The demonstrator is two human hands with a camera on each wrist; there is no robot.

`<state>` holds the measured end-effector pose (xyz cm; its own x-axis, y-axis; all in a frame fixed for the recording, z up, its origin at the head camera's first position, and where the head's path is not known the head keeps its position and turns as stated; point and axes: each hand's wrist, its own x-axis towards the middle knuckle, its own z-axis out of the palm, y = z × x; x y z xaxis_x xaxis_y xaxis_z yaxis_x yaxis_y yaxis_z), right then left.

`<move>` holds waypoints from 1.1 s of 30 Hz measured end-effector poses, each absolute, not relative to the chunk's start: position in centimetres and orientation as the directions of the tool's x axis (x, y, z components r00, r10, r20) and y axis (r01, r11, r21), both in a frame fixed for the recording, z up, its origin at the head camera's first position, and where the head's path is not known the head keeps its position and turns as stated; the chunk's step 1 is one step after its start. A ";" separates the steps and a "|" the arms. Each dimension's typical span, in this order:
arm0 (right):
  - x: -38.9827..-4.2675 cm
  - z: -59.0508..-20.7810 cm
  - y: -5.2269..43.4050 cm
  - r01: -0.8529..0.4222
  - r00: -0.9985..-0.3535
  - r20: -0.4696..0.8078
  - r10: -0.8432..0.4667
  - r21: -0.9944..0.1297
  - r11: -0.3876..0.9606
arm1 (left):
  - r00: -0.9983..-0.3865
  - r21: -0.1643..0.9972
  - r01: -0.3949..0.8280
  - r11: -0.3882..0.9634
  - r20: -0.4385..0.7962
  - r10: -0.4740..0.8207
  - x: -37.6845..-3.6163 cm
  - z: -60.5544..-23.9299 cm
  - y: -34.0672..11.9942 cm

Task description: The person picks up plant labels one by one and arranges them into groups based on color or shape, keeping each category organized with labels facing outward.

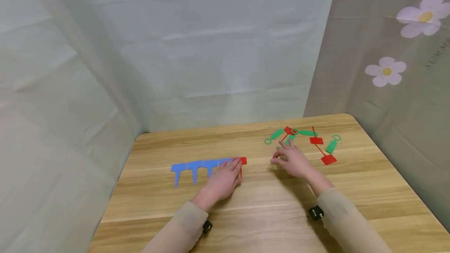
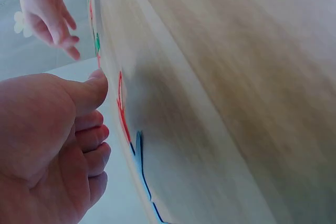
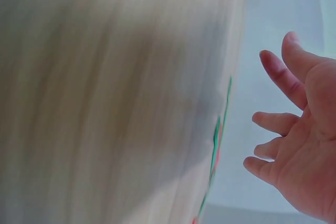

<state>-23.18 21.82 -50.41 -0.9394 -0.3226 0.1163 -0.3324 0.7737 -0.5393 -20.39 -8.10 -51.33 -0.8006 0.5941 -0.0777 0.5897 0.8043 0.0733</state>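
Head view showed the left sleeve (image 1: 179,225) and right sleeve (image 1: 348,218) nearest. Past them the left hand (image 1: 222,180) lay over the right end of a row, fingers straight and close together; whether they pressed down, I could not tell. A red tag (image 1: 243,161) showed beside it, next to a partly covered blue tag (image 1: 224,161), with three more blue tags (image 1: 178,167) leftward, stems toward the person. These pieces looked thin and light, so a sideways drag of that hand could have skewed the row. Slightly farther off, the right hand (image 1: 293,161) had its fingers loosely spread, pinching nothing. Green tags (image 1: 277,134) and other red tags (image 1: 328,159) lay scattered beyond and to its right, some overlapping: lifting one might have dragged its neighbour along, and their flat edges might have slipped from the fingertips. Farthest back hung a pale cloth (image 1: 225,50)
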 end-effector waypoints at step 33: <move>-19.1 -49.9 27.3 -0.245 -0.968 0.114 -0.223 -0.610 0.754 | -0.835 0.058 0.521 0.851 -0.172 0.523 -21.2 -52.0 -5.5</move>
